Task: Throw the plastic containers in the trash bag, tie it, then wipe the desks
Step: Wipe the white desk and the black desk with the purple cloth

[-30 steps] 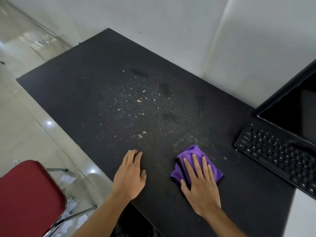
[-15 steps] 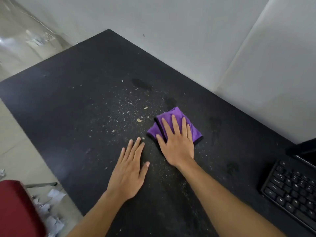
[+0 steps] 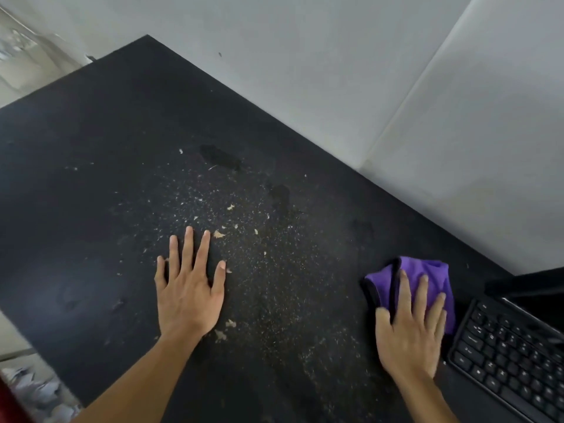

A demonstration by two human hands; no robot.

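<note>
Right hand [image 3: 410, 337] presses cloth [image 3: 427, 279] flat (fingers straight) on desk [image 3: 91, 178].

The desk [image 3: 91, 184] is matte black, speckled mid-frame with pale tan and whitish crumbs [image 3: 219, 233]. At lower right, a bright purple cloth [image 3: 427, 276] with a dark edge; beside it, a black keyboard [image 3: 512, 355]. Light grey walls [image 3: 335, 71] run along the top.

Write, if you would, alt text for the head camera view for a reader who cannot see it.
A person's right hand presses a purple cloth onto a black desk, beside a black keyboard. The left hand rests flat with fingers spread among pale crumbs scattered over the desk's middle. Grey walls stand behind.
</note>
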